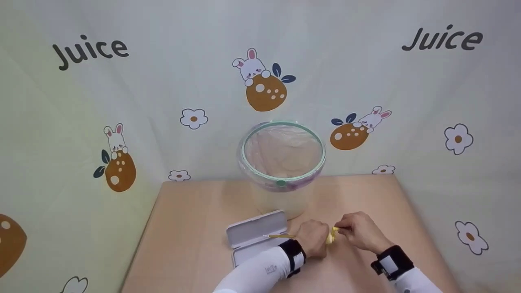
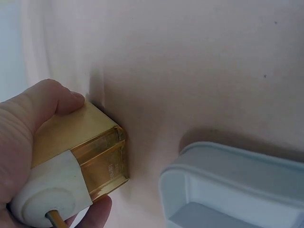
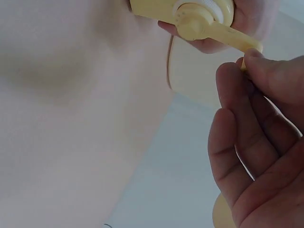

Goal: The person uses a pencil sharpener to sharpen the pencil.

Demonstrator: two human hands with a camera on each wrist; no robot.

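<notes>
My left hand (image 1: 313, 238) grips a yellow hand-crank pencil sharpener (image 2: 71, 133) with a see-through amber drawer (image 2: 102, 166). From the sharpener's pale round front a pencil (image 1: 281, 236) sticks out, its eraser end pointing left in the head view. The pencil's tip is hidden inside. On the sharpener's other side, my right hand (image 1: 362, 232) pinches the end of the crank handle (image 3: 232, 38) between thumb and forefinger; its other fingers are bent loosely. Left of the hands lies an open pale grey pencil case (image 1: 257, 230), partly covered by my left forearm.
Behind the pencil case stands a clear bin with a green rim (image 1: 281, 179), lined with a thin plastic bag. The light brown tabletop (image 1: 195, 228) ends at a patterned cloth (image 1: 195, 73) at the back and sides.
</notes>
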